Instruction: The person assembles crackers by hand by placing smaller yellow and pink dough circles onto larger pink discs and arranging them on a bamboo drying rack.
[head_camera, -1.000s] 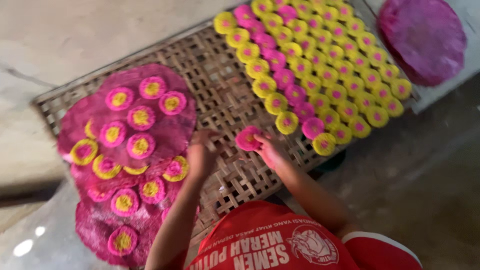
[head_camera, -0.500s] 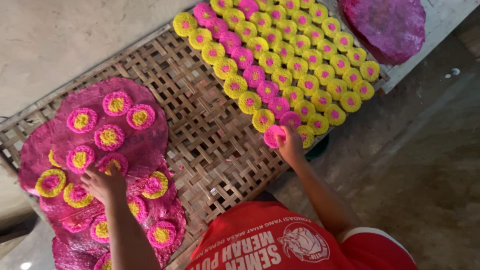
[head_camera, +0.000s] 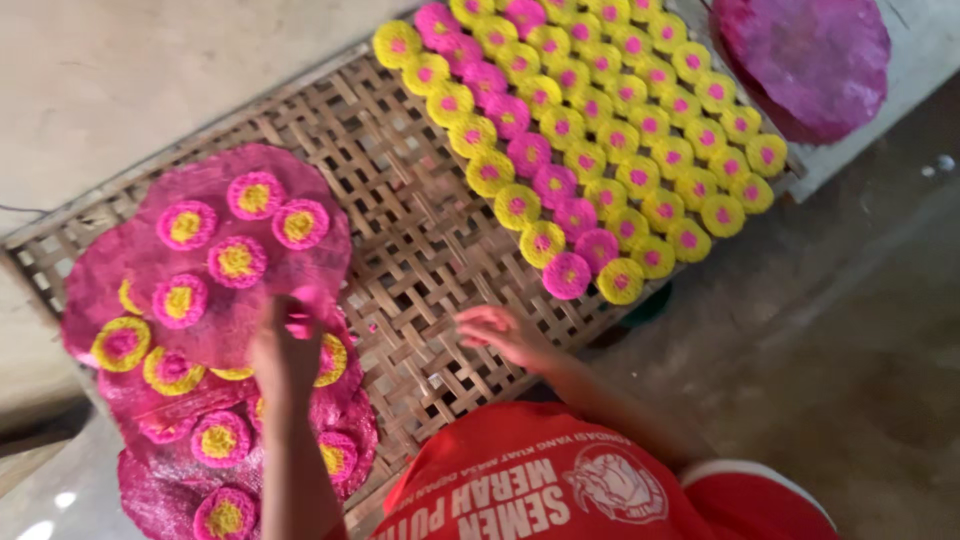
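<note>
The left hand (head_camera: 285, 350) is seen over the pink sheets (head_camera: 210, 290) at the left end of the woven bamboo tray (head_camera: 400, 230), fingers closed on a small pink disc (head_camera: 305, 320). The right hand (head_camera: 500, 335) is held open and empty above bare weave near the tray's front edge. The rows of yellow-and-pink discs (head_camera: 590, 150) lie up and to the right, nearer the right hand.

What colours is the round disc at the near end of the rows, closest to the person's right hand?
The round lacy disc is pink with a yellow centre, seen in the head view.
</note>
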